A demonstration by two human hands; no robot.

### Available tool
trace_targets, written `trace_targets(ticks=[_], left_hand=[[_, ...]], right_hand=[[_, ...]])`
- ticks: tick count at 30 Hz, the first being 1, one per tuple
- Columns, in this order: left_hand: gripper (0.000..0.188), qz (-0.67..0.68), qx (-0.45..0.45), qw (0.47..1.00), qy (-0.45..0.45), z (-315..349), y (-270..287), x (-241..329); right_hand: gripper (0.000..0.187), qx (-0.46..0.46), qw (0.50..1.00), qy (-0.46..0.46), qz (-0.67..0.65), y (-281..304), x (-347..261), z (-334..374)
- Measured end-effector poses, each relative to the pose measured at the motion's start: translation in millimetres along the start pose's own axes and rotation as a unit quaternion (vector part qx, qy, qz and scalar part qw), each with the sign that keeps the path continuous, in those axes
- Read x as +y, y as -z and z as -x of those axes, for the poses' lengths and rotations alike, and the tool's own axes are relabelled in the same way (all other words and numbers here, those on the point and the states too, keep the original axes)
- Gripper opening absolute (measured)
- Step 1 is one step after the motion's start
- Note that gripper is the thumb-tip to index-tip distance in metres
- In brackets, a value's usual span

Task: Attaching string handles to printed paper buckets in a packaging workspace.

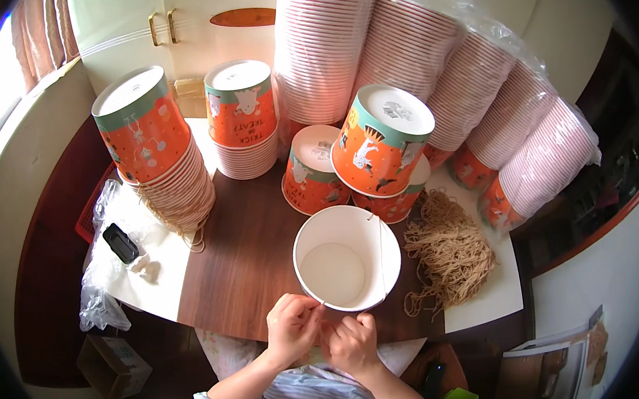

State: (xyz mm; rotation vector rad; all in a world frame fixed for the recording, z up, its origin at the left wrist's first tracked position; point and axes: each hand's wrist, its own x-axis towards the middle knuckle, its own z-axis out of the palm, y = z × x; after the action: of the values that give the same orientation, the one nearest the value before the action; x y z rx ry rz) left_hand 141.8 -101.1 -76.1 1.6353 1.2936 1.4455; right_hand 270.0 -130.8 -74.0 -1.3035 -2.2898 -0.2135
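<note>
A paper bucket (333, 264) stands upright at the table's near edge, its white inside facing up. From its far rim a thin pale cord (381, 249) crosses the opening to the near right rim. My left hand (293, 328) and my right hand (353, 345) are close together, just in front of the near rim. Fingers of both are closed in a pinch where a bit of cord shows at the rim; the ends between the fingertips are mostly hidden. To the right of the bucket lies a tangled heap of tan cords (450, 251).
Upside-down orange and green buckets (383, 141) stand behind the open one. Nested stacks (148, 133) rise at the left, cords draped over one. Tall plastic-wrapped stacks (320, 53) line the back. A black tray (121, 243) and clear plastic (104, 310) lie at the left.
</note>
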Motion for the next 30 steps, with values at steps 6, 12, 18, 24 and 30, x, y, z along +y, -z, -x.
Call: trace_targets(ticks=[6,12,18,24,30], left_hand=[[0.006,0.087,-0.063,0.990,0.091,-12.3,18.5,-1.5],[0.028,0.072,-0.101,0.974,0.190,-78.6,28.4,-21.1],[0.022,0.032,-0.237,0.952,0.190,-93.8,41.0,-0.7],[0.009,0.135,-0.138,0.978,0.076,-84.0,83.1,34.1],[0.010,-0.006,0.051,0.991,-0.123,-121.2,136.0,63.8]], right_hand=[[0.011,0.054,0.998,0.004,0.042,12.1,7.1,-0.8],[0.018,0.023,0.996,0.055,0.059,50.9,1.7,-1.6],[0.021,0.017,0.989,0.135,0.050,80.6,-3.5,-1.7],[0.021,0.066,0.975,0.162,0.139,114.3,-5.2,-5.4],[0.031,0.113,0.950,0.143,0.254,127.4,0.1,-78.1]])
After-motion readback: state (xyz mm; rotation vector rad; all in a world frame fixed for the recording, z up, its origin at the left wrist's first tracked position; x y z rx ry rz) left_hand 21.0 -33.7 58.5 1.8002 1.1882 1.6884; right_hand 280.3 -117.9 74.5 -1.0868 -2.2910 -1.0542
